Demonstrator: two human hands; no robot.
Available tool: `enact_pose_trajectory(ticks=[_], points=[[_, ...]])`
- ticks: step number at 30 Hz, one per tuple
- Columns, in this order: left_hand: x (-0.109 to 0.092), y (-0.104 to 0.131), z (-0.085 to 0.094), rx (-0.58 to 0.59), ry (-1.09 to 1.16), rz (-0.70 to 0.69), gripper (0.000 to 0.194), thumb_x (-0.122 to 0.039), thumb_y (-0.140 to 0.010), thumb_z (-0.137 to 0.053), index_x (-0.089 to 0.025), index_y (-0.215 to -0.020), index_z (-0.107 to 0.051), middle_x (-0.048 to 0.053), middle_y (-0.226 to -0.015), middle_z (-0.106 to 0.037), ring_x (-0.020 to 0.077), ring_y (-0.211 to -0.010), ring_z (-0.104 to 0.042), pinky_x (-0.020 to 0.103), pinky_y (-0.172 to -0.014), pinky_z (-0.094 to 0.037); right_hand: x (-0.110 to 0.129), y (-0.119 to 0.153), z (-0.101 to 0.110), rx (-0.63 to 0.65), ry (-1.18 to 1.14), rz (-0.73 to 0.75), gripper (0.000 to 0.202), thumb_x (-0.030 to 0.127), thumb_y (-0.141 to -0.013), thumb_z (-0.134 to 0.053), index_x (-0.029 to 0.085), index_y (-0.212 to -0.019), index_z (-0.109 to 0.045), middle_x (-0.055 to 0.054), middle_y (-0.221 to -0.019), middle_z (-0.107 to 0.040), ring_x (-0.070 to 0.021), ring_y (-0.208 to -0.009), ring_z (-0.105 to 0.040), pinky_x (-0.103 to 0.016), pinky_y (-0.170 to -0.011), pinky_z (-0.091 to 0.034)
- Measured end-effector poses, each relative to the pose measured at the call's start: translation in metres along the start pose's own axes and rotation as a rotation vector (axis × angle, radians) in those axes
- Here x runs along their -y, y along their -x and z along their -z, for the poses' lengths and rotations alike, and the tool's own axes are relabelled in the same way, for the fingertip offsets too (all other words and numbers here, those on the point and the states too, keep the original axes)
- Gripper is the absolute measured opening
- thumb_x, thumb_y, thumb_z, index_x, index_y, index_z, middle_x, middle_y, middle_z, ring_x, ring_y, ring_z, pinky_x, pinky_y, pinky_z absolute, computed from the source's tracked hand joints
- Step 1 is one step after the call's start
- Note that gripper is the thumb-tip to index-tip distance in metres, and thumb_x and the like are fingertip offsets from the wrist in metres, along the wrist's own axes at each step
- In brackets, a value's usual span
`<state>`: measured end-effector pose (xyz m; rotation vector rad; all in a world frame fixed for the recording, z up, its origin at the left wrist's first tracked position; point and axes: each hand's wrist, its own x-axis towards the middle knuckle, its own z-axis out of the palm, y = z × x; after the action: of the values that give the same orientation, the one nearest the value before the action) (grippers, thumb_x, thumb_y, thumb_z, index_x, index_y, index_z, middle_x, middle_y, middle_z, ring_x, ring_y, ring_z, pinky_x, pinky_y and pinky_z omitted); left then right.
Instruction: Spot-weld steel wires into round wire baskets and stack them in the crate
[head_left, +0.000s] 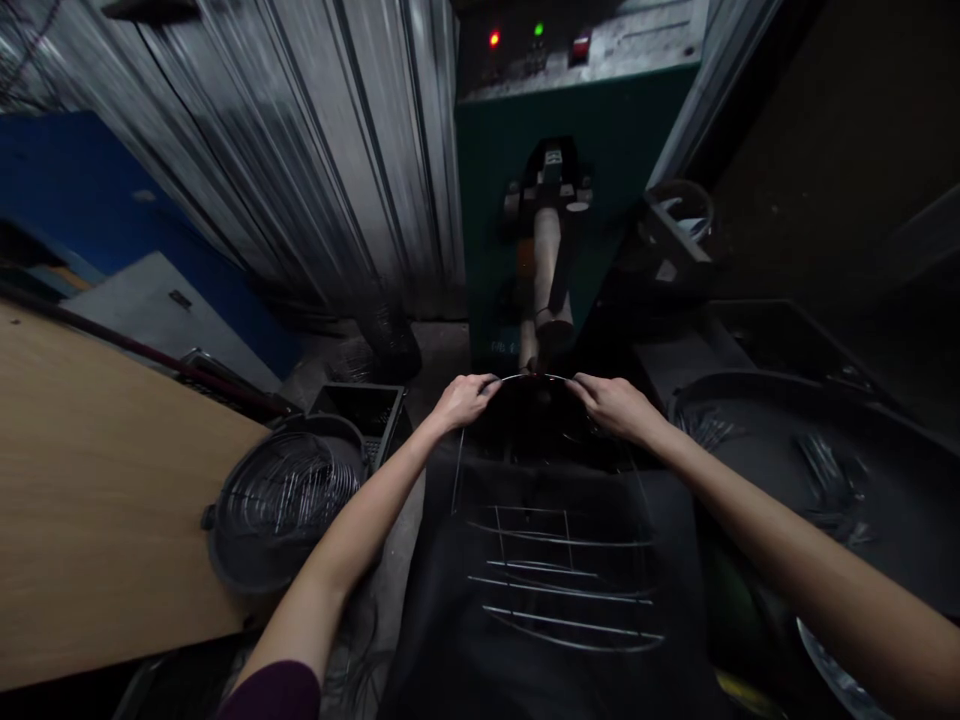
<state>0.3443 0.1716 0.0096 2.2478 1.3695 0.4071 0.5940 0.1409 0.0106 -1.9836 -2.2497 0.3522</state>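
Observation:
A thin metal wire frame, with a curved top wire and several crossbars, hangs in front of my dark apron. My left hand pinches the curved top wire on its left side. On the right side of the same wire, my right hand has its fingers closed around it. Between my hands, the top wire lies at the tip of the lower electrode of a green machine. Above it is a thick pale upper arm. Darkness hides whether the wire touches the tip.
To the left, a round black tub holds many curved wires, beside a wooden board. A large dark tray with bundles of short wires stands at right. Red and green lamps glow on the machine's panel. Behind is a corrugated metal wall.

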Motion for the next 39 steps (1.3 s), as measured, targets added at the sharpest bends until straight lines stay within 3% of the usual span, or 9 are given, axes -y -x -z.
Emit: enact_pose_trajectory(ticks=[10, 13, 16, 19, 21, 28, 34, 37, 39], points=[[-0.003, 0.013, -0.003, -0.097, 0.192, -0.019, 0.033, -0.034, -0.092, -0.041, -0.019, -0.104, -0.068, 0.007, -0.103, -0.070, 0.0191, -0.095, -0.064, 0.026, -0.086, -0.044, -0.017, 0.051, -0.002, 0.069, -0.335, -0.046, 0.032, 0.036, -0.089, -0.036, 0.018, -0.085, -0.062, -0.010, -0.091, -0.069, -0.0253, -0.089, -0.064, -0.033, -0.081, -0.046], [0.010, 0.059, 0.002, -0.191, 0.515, 0.006, 0.030, -0.037, -0.089, -0.048, -0.020, -0.102, -0.068, 0.004, -0.097, -0.071, 0.0168, -0.094, -0.064, 0.025, -0.088, -0.045, -0.009, 0.069, -0.004, -0.098, -0.330, -0.043, 0.027, 0.035, -0.087, -0.036, 0.020, -0.084, -0.059, -0.009, -0.083, -0.067, -0.0234, -0.079, -0.062, -0.031, -0.074, -0.045], [0.029, 0.127, -0.021, -0.338, 0.921, 0.310, 0.032, -0.044, -0.082, -0.059, -0.015, -0.088, -0.070, 0.007, -0.078, -0.071, 0.0162, -0.077, -0.066, 0.024, -0.076, -0.049, -0.012, 0.088, -0.001, -0.219, -0.365, -0.055, 0.026, 0.039, -0.086, -0.035, 0.021, -0.083, -0.055, -0.006, -0.072, -0.061, -0.0205, -0.066, -0.058, -0.029, -0.066, -0.042], [0.036, 0.184, -0.065, 0.068, 1.205, 0.645, 0.049, -0.055, -0.078, -0.059, -0.007, -0.069, -0.068, 0.014, -0.061, -0.066, 0.0183, -0.053, -0.062, 0.027, -0.054, -0.049, -0.020, 0.102, -0.002, -0.332, -0.435, -0.099, 0.027, 0.041, -0.086, -0.034, 0.021, -0.080, -0.052, -0.005, -0.069, -0.058, -0.0185, -0.062, -0.053, -0.029, -0.064, -0.040], [0.030, 0.201, -0.088, 0.214, 1.470, 0.747, 0.053, -0.057, -0.082, -0.054, -0.006, -0.083, -0.069, 0.017, -0.073, -0.069, 0.0219, -0.067, -0.067, 0.031, -0.063, -0.052, -0.023, 0.110, -0.008, -0.402, -0.489, -0.140, 0.029, 0.043, -0.087, -0.034, 0.020, -0.082, -0.052, -0.005, -0.071, -0.058, -0.0183, -0.064, -0.053, -0.029, -0.066, -0.040], [-0.016, 0.149, -0.083, -0.301, 1.744, 0.925, 0.028, -0.029, -0.091, -0.043, -0.017, -0.084, -0.067, 0.005, -0.078, -0.071, 0.0160, -0.072, -0.067, 0.029, -0.068, -0.055, -0.029, 0.136, -0.049, -0.508, -0.799, -0.182, 0.042, 0.054, -0.090, -0.031, 0.020, -0.087, -0.056, -0.004, -0.081, -0.061, -0.0169, -0.076, -0.056, -0.028, -0.075, -0.044], [-0.047, 0.136, -0.097, -0.287, 1.648, 1.064, 0.027, -0.022, -0.087, -0.039, -0.017, -0.078, -0.063, 0.002, -0.059, -0.063, 0.0141, -0.062, -0.062, 0.028, -0.064, -0.055, -0.058, 0.169, -0.085, -0.523, -0.906, -0.329, 0.042, 0.053, -0.089, -0.035, 0.020, -0.098, -0.060, -0.004, -0.094, -0.065, -0.0178, -0.086, -0.060, -0.030, -0.081, -0.046], [-0.044, 0.129, -0.090, -0.395, 1.652, 0.907, 0.012, -0.018, -0.081, -0.049, -0.016, -0.073, -0.059, -0.006, -0.043, -0.043, 0.0081, -0.044, -0.048, 0.022, -0.058, -0.051, -0.103, 0.216, -0.096, -0.396, -0.803, -0.431, 0.043, 0.048, -0.088, -0.036, 0.020, -0.110, -0.059, -0.006, -0.101, -0.066, -0.0198, -0.086, -0.062, -0.035, -0.081, -0.047], [-0.038, 0.117, -0.080, -0.455, 1.678, 0.725, 0.007, -0.019, -0.078, -0.055, -0.016, -0.072, -0.056, -0.008, -0.043, -0.037, 0.0060, -0.041, -0.041, 0.018, -0.054, -0.046, -0.140, 0.256, -0.102, -0.437, -0.483, -0.712, 0.039, 0.044, -0.084, -0.041, 0.016, -0.103, -0.062, -0.013, -0.103, -0.066, -0.0264, -0.097, -0.060, -0.041, -0.088, -0.043]])
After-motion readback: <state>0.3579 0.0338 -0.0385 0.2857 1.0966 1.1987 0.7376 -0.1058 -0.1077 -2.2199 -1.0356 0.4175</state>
